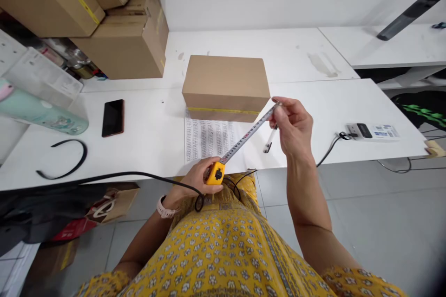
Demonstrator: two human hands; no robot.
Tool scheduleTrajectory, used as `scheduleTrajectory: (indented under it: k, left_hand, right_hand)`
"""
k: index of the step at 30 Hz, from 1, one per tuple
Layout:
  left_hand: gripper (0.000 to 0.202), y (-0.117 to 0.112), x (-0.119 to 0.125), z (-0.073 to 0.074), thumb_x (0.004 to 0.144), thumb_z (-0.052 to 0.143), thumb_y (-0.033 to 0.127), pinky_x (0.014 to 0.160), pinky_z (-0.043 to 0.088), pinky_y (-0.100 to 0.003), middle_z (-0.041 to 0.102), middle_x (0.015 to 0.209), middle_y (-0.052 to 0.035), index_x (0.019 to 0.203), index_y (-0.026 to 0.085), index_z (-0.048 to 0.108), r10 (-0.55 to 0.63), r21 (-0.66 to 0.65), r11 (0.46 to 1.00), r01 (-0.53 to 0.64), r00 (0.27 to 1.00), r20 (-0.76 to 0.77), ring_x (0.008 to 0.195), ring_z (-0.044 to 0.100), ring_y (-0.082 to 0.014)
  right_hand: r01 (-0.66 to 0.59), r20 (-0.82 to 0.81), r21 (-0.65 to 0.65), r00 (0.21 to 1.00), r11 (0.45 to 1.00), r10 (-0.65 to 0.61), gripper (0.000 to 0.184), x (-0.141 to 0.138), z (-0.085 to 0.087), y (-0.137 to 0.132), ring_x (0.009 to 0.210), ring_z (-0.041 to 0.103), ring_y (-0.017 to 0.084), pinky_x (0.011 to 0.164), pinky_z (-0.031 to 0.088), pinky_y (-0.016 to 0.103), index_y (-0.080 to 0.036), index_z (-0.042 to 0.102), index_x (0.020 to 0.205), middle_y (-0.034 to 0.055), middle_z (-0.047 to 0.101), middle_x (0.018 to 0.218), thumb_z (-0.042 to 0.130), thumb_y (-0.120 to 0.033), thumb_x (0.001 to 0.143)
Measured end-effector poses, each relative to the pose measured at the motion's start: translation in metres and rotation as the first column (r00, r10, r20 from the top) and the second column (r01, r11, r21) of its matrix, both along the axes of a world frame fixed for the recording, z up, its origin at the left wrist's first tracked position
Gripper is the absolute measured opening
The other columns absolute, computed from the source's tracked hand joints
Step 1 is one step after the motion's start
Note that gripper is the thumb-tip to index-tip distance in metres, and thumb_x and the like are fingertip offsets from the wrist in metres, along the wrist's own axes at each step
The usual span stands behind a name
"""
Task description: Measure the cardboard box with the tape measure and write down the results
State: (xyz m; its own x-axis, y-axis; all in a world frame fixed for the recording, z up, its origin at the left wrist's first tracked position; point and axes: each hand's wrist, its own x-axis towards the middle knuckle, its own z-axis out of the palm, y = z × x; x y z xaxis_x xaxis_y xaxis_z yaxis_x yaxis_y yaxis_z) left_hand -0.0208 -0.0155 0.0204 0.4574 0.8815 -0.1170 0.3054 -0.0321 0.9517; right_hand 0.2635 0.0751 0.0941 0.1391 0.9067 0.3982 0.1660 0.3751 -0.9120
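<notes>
A yellow tape measure (pixel 216 174) is wrapped in the fingers of my left hand (pixel 197 177), close to the table's front edge. Its blade (pixel 240 144) runs out up and to the right. Thumb and fingers of my right hand (pixel 294 125) pinch the free end of that blade, near the right front corner of a closed cardboard box (pixel 226 76). Whether the blade's end touches the box I cannot tell. The box rests partly on a printed sheet (pixel 209 141) covered in small rows of text. Just left of my right hand lies a pen (pixel 270 141), its upper part hidden.
Stacked cardboard boxes (pixel 121 46) stand at the back left. Nearer are a mint bottle (pixel 52 116), a phone (pixel 113 118) and a black band (pixel 83 158). A power strip (pixel 376 131) lies on the right. A black cable (pixel 139 174) crosses the front edge past my left wrist.
</notes>
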Motion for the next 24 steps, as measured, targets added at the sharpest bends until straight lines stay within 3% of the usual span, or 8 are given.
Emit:
scheduleTrajectory:
  k: [3, 7, 11, 14, 17, 20, 22, 24]
  left_hand:
    - [0.072, -0.007, 0.001, -0.003, 0.067, 0.088, 0.035, 0.098, 0.05, -0.041, 0.065, 0.127, -0.0084, 0.135, 0.027, 0.063, -0.033, -0.002, 0.999, 0.033, 0.999, -0.001, 0.112, 0.062, -0.0294]
    - [0.106, -0.018, 0.007, -0.007, 0.062, 0.094, 0.034, 0.101, 0.049, -0.043, 0.062, 0.133, -0.0102, 0.156, 0.033, 0.044, 0.053, -0.084, 0.995, -0.055, 0.998, -0.019, 0.118, 0.062, -0.0323]
    - [0.12, -0.026, 0.014, -0.005, 0.059, 0.095, 0.033, 0.1, 0.05, -0.044, 0.064, 0.13, -0.0096, 0.161, 0.035, 0.033, 0.118, -0.106, 0.987, -0.118, 0.993, 0.001, 0.115, 0.064, -0.032]
    - [0.12, -0.023, 0.007, 0.0, 0.06, 0.094, 0.035, 0.098, 0.052, -0.043, 0.064, 0.128, -0.0081, 0.161, 0.035, 0.031, 0.159, -0.057, 0.985, -0.161, 0.987, -0.03, 0.113, 0.065, -0.0306]
    - [0.113, -0.01, -0.017, 0.005, 0.066, 0.09, 0.039, 0.098, 0.052, -0.042, 0.063, 0.13, -0.0083, 0.161, 0.032, 0.031, 0.286, 0.126, 0.956, -0.267, 0.942, -0.175, 0.114, 0.065, -0.0296]
    - [0.094, 0.011, -0.052, 0.004, 0.073, 0.084, 0.04, 0.102, 0.051, -0.048, 0.061, 0.133, -0.0112, 0.156, 0.026, 0.041, 0.495, 0.391, 0.85, -0.352, 0.787, -0.367, 0.117, 0.063, -0.0329]
    - [0.083, 0.025, -0.076, 0.001, 0.077, 0.079, 0.038, 0.106, 0.048, -0.052, 0.06, 0.136, -0.0139, 0.152, 0.022, 0.046, 0.577, 0.499, 0.799, -0.335, 0.659, -0.482, 0.121, 0.061, -0.0363]
    - [0.078, 0.037, -0.095, -0.004, 0.081, 0.075, 0.037, 0.108, 0.047, -0.052, 0.059, 0.137, -0.016, 0.152, 0.02, 0.046, 0.61, 0.541, 0.78, -0.313, 0.571, -0.55, 0.124, 0.06, -0.0374]
  right_hand:
    - [0.066, -0.1, -0.04, 0.993, 0.997, -0.07, 0.032, 0.009, -0.012, -0.027, 0.06, 0.057, 0.013, 0.057, 0.051, 0.03, -0.028, 0.065, 0.107, -0.0027, 0.057, 0.073, 0.068, -0.055, 0.09]
    - [0.101, -0.121, -0.113, 0.986, 0.988, -0.115, 0.02, -0.01, -0.042, -0.067, 0.06, 0.054, 0.013, 0.056, 0.048, 0.029, -0.027, 0.06, 0.104, -0.0036, 0.055, 0.075, 0.065, -0.044, 0.093]
    - [-0.069, -0.012, -0.283, 0.998, 0.957, 0.068, 0.019, -0.049, -0.069, -0.105, 0.066, 0.056, 0.015, 0.061, 0.049, 0.031, -0.026, 0.06, 0.105, -0.0013, 0.058, 0.08, 0.06, -0.043, 0.096]
    - [-0.156, 0.075, -0.359, 0.978, 0.92, 0.195, 0.024, -0.058, -0.081, -0.112, 0.074, 0.059, 0.017, 0.067, 0.05, 0.033, -0.026, 0.061, 0.112, 0.0011, 0.062, 0.086, 0.056, -0.045, 0.098]
    - [0.136, 0.222, -0.358, 0.973, 0.924, -0.057, 0.029, -0.034, -0.092, -0.092, 0.074, 0.058, 0.019, 0.067, 0.048, 0.033, -0.025, 0.061, 0.102, 0.003, 0.065, 0.088, 0.051, -0.052, 0.097]
    - [0.548, 0.5, -0.323, 0.791, 0.772, -0.352, 0.034, 0.005, -0.105, -0.06, 0.076, 0.059, 0.022, 0.07, 0.045, 0.035, -0.023, 0.058, 0.1, 0.0055, 0.067, 0.087, 0.051, -0.055, 0.094]
    - [0.656, 0.654, -0.3, 0.67, 0.693, -0.352, 0.042, 0.025, -0.111, -0.043, 0.082, 0.061, 0.025, 0.072, 0.043, 0.036, -0.021, 0.058, 0.111, 0.0066, 0.068, 0.088, 0.054, -0.057, 0.091]
    - [0.671, 0.752, -0.29, 0.601, 0.682, -0.271, 0.052, 0.034, -0.113, -0.032, 0.09, 0.063, 0.029, 0.073, 0.043, 0.037, -0.02, 0.057, 0.123, 0.0101, 0.07, 0.096, 0.057, -0.059, 0.089]
